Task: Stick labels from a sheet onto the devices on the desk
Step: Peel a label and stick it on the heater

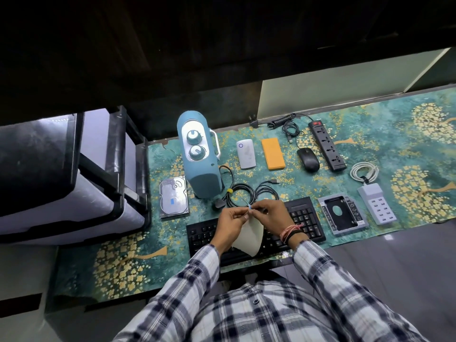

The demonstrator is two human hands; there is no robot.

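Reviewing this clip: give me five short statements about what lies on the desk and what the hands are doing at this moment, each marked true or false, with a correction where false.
1. Both hands pinch a small blue label at the top of the label sheet. True.
2. The hard drive already carries a blue label. True.
3. The orange power bank lies to the left of the white power bank. False: it lies to its right.
4. The left hand rests flat on the keyboard. False: it is raised above it, holding the sheet with the right hand.
5. The black mouse sits between the orange power bank and the power strip. True.
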